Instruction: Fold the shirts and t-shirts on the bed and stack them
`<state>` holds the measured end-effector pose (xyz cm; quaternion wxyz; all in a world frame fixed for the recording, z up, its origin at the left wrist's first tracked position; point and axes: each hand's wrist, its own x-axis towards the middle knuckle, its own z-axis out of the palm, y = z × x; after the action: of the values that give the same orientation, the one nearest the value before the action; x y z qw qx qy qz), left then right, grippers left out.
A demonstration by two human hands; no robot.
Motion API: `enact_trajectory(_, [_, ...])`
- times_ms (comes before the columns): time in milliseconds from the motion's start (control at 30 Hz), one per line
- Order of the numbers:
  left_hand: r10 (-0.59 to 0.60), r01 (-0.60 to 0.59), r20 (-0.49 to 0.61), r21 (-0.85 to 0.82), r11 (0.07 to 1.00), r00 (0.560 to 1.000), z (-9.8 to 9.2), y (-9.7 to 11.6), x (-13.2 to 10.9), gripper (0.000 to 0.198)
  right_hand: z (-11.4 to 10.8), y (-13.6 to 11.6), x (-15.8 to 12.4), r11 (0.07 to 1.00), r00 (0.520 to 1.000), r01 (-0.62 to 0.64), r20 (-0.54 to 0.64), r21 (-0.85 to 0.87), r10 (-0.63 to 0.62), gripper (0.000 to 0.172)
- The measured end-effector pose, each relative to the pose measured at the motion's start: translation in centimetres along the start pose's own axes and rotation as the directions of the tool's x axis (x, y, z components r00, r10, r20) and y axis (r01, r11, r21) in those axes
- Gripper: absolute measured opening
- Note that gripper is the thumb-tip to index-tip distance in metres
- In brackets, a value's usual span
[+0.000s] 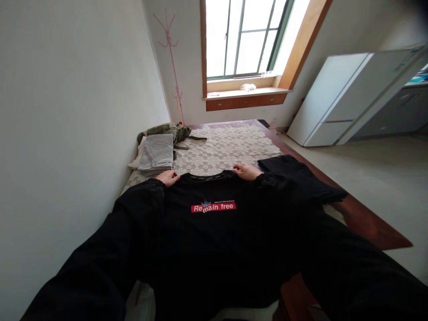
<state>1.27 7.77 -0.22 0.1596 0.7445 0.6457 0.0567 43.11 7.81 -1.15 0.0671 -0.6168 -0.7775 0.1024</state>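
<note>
A black T-shirt (207, 236) with a red "Remain free" print lies spread out with its neckline at the far side. My left hand (169, 178) pinches the shirt at the left shoulder, beside the collar. On the other side of the collar, my right hand (246, 171) pinches the right shoulder. Black sleeves cover both my arms and blend with the shirt, so its side edges are hard to make out. Dark folded clothing (294, 178) lies just right of my right hand.
A patterned cloth (230, 142) covers the wooden table (371, 218). Folded grey clothes (156, 154) and a green backpack (180, 131) lie at the back left by the wall. Behind stand a pink coat rack (173, 62) and a white fridge (347, 98).
</note>
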Motion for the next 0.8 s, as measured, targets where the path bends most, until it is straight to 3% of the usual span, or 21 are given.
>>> enact_trajectory(133, [0.015,-0.015,0.005,-0.045,0.999,1.000,1.1,1.5,2.2,0.028,1.2,-1.8,1.8,0.999,0.999,0.028,-0.029,0.019,-0.027,0.022])
enact_trajectory(333, [0.064,-0.067,-0.029,-0.099,0.993,0.997,1.8,2.0,3.0,0.025,2.2,-1.5,1.6,0.997,0.995,0.033,-0.094,0.066,-0.026,0.018])
enact_trajectory(600, [0.071,-0.074,-0.163,-0.013,0.997,0.984,2.6,3.4,1.2,0.022,3.2,-2.3,0.5,0.999,0.983,-0.038,-0.180,0.006,0.038,0.024])
enact_trajectory(800, [0.099,-0.083,-0.243,0.076,0.994,0.965,2.1,3.7,-0.5,0.023,2.6,-3.0,0.0,0.996,0.971,-0.067,-0.232,-0.058,0.052,0.035])
